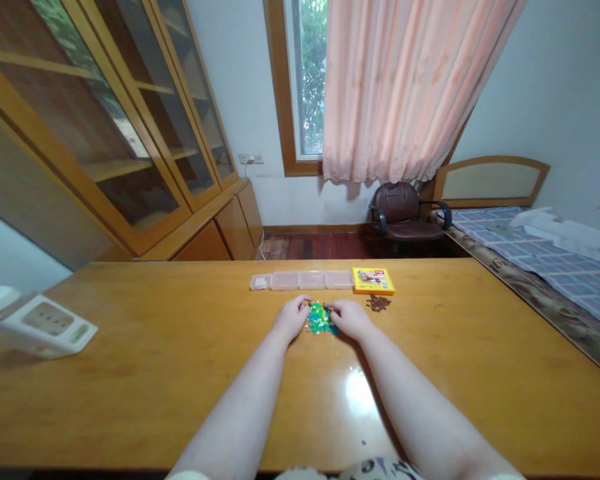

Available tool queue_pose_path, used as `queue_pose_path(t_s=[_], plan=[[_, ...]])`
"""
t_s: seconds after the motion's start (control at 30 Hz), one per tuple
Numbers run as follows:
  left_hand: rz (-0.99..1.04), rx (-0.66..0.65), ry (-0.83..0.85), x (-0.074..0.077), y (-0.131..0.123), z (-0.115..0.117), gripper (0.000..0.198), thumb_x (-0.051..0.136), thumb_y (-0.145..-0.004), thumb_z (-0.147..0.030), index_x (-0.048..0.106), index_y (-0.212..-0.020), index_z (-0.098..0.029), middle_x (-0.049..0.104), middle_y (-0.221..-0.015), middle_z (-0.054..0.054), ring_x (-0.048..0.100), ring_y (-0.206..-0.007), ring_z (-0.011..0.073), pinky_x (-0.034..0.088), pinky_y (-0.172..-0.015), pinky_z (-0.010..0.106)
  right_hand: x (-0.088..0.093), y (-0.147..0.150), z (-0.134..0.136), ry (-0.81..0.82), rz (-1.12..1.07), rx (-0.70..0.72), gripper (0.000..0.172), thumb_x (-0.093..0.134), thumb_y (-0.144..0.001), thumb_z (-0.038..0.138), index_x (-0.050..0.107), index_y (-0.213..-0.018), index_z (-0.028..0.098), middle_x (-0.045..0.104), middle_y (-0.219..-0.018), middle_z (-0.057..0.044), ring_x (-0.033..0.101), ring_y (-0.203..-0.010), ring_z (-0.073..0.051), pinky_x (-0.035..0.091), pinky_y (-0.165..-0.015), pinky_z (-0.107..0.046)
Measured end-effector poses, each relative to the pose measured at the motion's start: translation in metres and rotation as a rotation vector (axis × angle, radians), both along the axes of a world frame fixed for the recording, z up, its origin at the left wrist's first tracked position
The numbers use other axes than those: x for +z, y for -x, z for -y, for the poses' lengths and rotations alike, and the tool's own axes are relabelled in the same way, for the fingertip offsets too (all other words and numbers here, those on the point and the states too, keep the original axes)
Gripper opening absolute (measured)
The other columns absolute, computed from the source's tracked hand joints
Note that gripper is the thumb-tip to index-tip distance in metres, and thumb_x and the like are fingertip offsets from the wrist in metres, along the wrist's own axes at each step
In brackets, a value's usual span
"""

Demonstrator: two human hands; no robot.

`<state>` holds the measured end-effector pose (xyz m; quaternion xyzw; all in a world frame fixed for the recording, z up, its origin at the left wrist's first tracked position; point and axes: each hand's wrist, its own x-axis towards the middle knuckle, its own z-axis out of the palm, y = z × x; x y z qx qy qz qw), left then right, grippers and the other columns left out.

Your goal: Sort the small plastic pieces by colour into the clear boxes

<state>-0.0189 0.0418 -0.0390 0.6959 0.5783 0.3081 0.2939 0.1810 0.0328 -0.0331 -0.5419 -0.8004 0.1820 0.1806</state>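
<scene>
From my remote seat, I saw the fingers of both hands bent inward and fairly narrow over small pieces; at that size I could not tell whether either pinched one. The left hand (pixel 293 319) was at the left edge of a loose heap of tiny green, blue, yellow and white plastic pieces (pixel 321 319), and the right hand (pixel 351 319) reached over its right edge. The heap thus lay directly between the two sets of fingertips, to the right of the left ones and to the left of the right ones. It was roughly round, with no clear long axis, and I judged neither hand plainly nearer, though the right one covered more of it.

Just beyond the right hand, to its right, lay a smaller heap of thin brown pieces (pixel 379 303), with a flat yellow box with a printed top (pixel 373 281) behind it. Left of the box ran a row of shallow see-through plastic trays (pixel 285 281), its long axis going left to right.

I counted two hands, one multicoloured heap, one brown heap, one box and four tray sections; single pieces were too small to count. All the objects sat on a glossy yellow-brown wooden table (pixel 180 373).
</scene>
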Motion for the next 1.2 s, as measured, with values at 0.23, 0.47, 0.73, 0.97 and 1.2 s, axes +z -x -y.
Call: queue_pose_path(t_s=[0.23,0.47,0.73,0.97,1.2], plan=[[-0.276,-0.102,0.002,0.014,-0.009,0.006,0.038,0.046,-0.081,-0.019,0.064,-0.115,-0.023,0.065,-0.116,0.002,0.058,-0.107,0.0177,0.042,-0.093,0.027,0.003,0.002,-0.005,0.026,0.068,-0.127,0.039,0.04,-0.084,0.025,0.065,-0.114,0.024,0.067,-0.114,-0.005,0.061,-0.103,-0.02,0.044,-0.087,-0.028],[-0.459,-0.115,0.019,0.015,-0.01,0.01,0.038,0.046,-0.084,-0.025,0.063,-0.117,-0.029,0.066,-0.115,0.001,0.06,-0.104,0.0194,0.045,-0.089,0.029,0.002,0.001,-0.002,0.005,0.03,-0.011,0.041,0.043,-0.082,0.022,0.062,-0.118,0.026,0.066,-0.116,-0.001,0.06,-0.106,-0.017,0.041,-0.092,-0.025],[-0.487,-0.089,0.029,0.014,-0.012,0.01,0.045,0.045,-0.085,-0.024,0.052,-0.129,-0.028,0.062,-0.123,0.003,0.058,-0.109,0.02,0.043,-0.092,0.03,0.006,0.001,-0.003,-0.002,0.1,-0.16,0.04,0.041,-0.084,0.023,0.062,-0.119,0.022,0.066,-0.115,-0.006,0.061,-0.103,-0.02,0.042,-0.09,-0.028],[-0.513,-0.055,0.051,0.013,-0.013,0.009,0.041,0.041,-0.088,-0.027,0.054,-0.127,-0.025,0.061,-0.123,0.006,0.058,-0.111,0.0214,0.042,-0.093,0.031,0.009,0.003,0.0,-0.051,0.075,0.015,0.037,0.039,-0.09,0.029,0.063,-0.118,0.024,0.068,-0.109,-0.005,0.061,-0.099,-0.017,0.04,-0.089,-0.025],[-0.501,-0.089,0.041,0.016,-0.013,0.01,0.043,0.04,-0.089,-0.027,0.051,-0.13,-0.026,0.061,-0.124,0.006,0.058,-0.11,0.0219,0.042,-0.093,0.032,0.009,0.0,-0.003,-0.023,0.131,-0.143,0.037,0.039,-0.09,0.03,0.063,-0.117,0.021,0.067,-0.11,-0.008,0.059,-0.1,-0.019,0.038,-0.088,-0.027]])
